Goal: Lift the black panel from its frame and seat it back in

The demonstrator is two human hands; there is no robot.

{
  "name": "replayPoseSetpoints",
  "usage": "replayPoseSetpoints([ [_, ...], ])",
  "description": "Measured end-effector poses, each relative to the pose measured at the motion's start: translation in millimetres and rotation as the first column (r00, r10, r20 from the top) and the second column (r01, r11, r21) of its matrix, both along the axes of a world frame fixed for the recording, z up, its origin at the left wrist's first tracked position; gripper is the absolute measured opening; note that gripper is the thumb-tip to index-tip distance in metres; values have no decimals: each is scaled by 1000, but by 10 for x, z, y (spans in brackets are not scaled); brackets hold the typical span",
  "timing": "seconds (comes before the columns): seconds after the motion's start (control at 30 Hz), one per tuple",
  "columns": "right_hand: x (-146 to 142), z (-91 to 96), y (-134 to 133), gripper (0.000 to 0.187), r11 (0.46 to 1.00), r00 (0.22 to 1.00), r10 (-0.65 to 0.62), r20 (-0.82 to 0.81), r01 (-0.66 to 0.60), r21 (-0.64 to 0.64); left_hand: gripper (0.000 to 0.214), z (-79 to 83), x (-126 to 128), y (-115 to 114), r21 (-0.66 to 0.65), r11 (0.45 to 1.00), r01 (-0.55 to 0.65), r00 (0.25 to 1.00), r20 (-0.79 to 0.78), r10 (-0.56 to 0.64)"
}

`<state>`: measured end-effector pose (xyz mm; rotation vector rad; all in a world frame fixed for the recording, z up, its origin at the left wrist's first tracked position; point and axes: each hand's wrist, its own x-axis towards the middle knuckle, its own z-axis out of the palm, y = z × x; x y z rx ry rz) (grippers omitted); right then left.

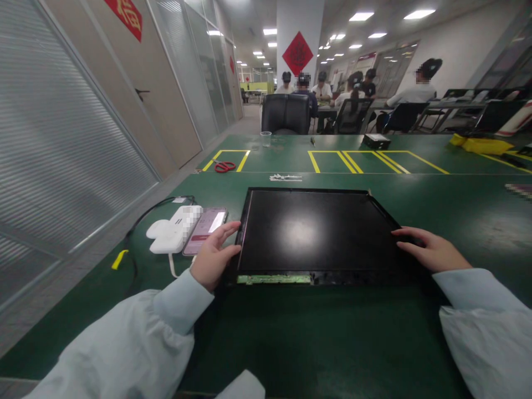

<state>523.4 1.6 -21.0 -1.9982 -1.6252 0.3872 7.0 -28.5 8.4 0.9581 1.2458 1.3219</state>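
A black flat display panel (pixel 316 233) with a dark frame lies on the green table, screen side up. A greenish strip (pixel 274 279) runs along the left part of its near edge. My left hand (pixel 214 255) grips the panel's left edge, its thumb and fingers a little apart along the frame. At the opposite edge, my right hand (pixel 432 249) holds the frame between thumb and fingers. Just left of my left hand is a phone (pixel 203 233) with its screen lit, beside a white device (pixel 177 227) with a cable.
Behind the panel lie small white strips (pixel 285 178). Red-handled scissors (pixel 225 166), a clear cup (pixel 266 138) and a black box (pixel 376 141) are farther back on the table (pixel 332 332). A black cable (pixel 137 221) curves at the left. Several people sit beyond.
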Motion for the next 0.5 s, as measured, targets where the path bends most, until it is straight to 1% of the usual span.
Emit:
replayPoseSetpoints([
  [0.07, -15, 8, -3, 55, 1000, 1000, -3, 3, 3, 1, 65, 41, 48, -17, -71, 997, -23, 997, 71, 28],
  [0.13, -19, 13, -4, 56, 1000, 1000, -2, 8, 2, 0, 65, 80, 89, -30, -121, 993, -13, 990, 138, 30],
  [0.27, 0, 9, -1, 53, 1000, 999, 14, 34, -14, 0, 68, 124, 122, -38, -136, 991, 7, 973, 231, 25],
  [0.37, 12, 9, 1, 52, 1000, 999, 25, 46, -25, -2, 72, 110, 102, -31, -136, 990, 40, 968, 253, -5],
  [0.5, 3, 21, -6, 51, 1000, 999, 16, 40, -16, -7, 75, 57, 50, -19, -143, 987, 74, 971, 238, -39],
])
